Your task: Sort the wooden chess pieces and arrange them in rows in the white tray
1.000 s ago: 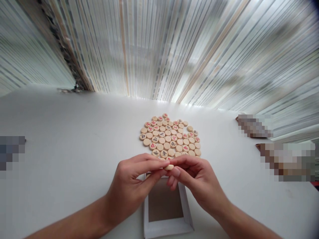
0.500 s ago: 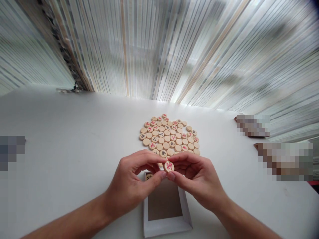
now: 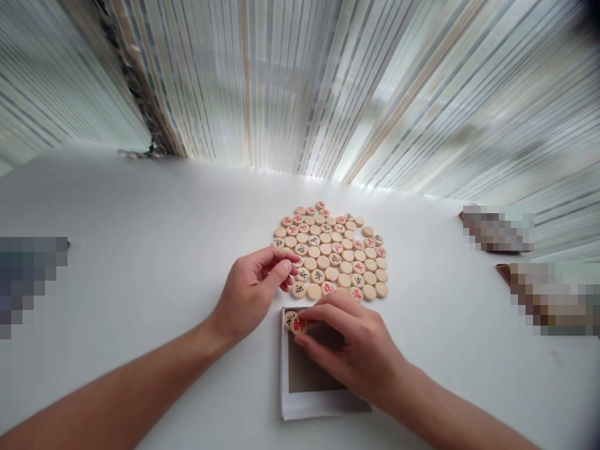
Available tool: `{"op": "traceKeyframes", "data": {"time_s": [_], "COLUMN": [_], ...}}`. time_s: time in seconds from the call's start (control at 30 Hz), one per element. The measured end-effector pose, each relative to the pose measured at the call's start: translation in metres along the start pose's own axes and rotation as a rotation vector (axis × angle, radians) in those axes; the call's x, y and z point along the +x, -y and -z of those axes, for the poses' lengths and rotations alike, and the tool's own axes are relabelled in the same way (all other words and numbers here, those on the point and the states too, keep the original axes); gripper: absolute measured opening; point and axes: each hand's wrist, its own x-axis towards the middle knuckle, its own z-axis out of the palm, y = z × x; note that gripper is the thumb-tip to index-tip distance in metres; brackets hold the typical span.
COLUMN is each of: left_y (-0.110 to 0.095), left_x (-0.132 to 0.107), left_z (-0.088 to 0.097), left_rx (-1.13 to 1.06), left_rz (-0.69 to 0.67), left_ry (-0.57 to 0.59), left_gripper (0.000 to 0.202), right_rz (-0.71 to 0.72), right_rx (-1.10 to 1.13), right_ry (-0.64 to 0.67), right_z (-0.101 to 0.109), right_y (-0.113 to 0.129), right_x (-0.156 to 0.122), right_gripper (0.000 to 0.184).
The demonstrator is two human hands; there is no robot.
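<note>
My right hand (image 3: 342, 331) pinches a round wooden xiangqi piece (image 3: 299, 324) with a red character between thumb and fingers. The piece is over the left back corner of a shallow white box (image 3: 323, 403) with a brown bottom. Another piece (image 3: 289, 320), marked in black, lies in that corner, partly covered by the held one. My left hand (image 3: 262, 278) hovers by the left edge of the spread of xiangqi pieces (image 3: 336, 248), its fingers loosely curled and thumb apart, with nothing visible in them. It hides a few pieces there.
Many pieces lie close together on the white table (image 3: 187, 237), some blank side up, others showing red or black characters. A striped string curtain (image 3: 281, 94) hangs behind the table. Blurred-out objects stand at the right (image 3: 544, 300) and left edge (image 3: 28, 275).
Both hands held the red-marked piece above the box's back edge. The left hand has let go and moved left and up; the right has lowered the piece to the box's left corner.
</note>
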Motion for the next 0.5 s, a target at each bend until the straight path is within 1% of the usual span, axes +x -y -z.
{"op": "traceKeyframes", "data": {"time_s": [0.1, 0.33, 0.5], "left_y": [0.0021, 0.0094, 0.0087], "left_x": [-0.0031, -0.0021, -0.0021], "left_z": [-0.0023, -0.0022, -0.0019], "left_rx": [0.011, 0.022, 0.037], "left_rz": [0.0, -0.019, -0.014], "left_ry": [0.023, 0.037, 0.032], "left_gripper": [0.02, 0.021, 0.022], "right_rz": [0.016, 0.05, 0.052], "right_rx": [-0.034, -0.122, -0.139], "right_ry": [0.024, -0.002, -0.001], "right_z": [-0.0048, -0.0105, -0.012], "right_y": [0.0017, 0.0017, 0.0017], "right_x": [-0.0004, -0.0011, -0.0018], "right_gripper": [0.01, 0.007, 0.005]}}
